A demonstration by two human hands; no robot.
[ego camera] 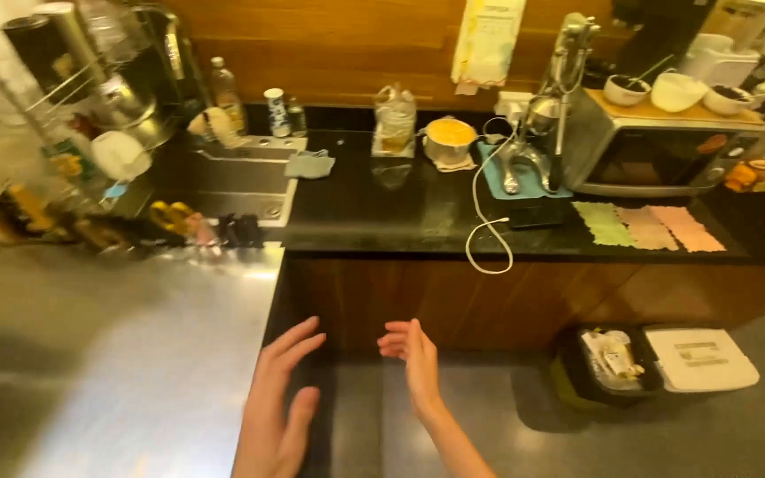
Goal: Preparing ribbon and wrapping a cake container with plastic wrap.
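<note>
- Steel, brushed and dull-shining: worktop (117, 354) lies flat just beside the left hand (278, 403), on its outer side; the hand hovers at the top's right edge.
- Left hand: open, fingers long and slightly spread, thumb out, palm turned inward. It holds nothing.
- Right hand (416, 363): open, fingers loosely curled at the tips, seen edge-on, palm facing the left hand. It holds nothing. A gap separates the two hands; they do not touch.
- Below and between both hands: smooth grey floor (453, 398), faint sheen.
- Ahead of the fingertips: dark wooden cabinet front (453, 301), vertical, under a glossy black stone counter (382, 212).
- White cord (480, 221) loops over the counter edge, ahead and slightly right of the right hand.
- Further ahead of the right hand: metal lever press (542, 124) on a blue mat (524, 181); small round pot (450, 142) with an orange top beside it.
- Ahead and well right: boxy steel microwave oven (657, 146); three rough-edged cloths (648, 226), green and two pink, flat in a row before it.
- Right of the right hand, on the floor: dark bin (608, 367), open, with a white rectangular lid (701, 358) beside it.
- Ahead of the left hand: steel sink (232, 177), rectangular basin; blurred utensils further left, kind unclear.
</note>
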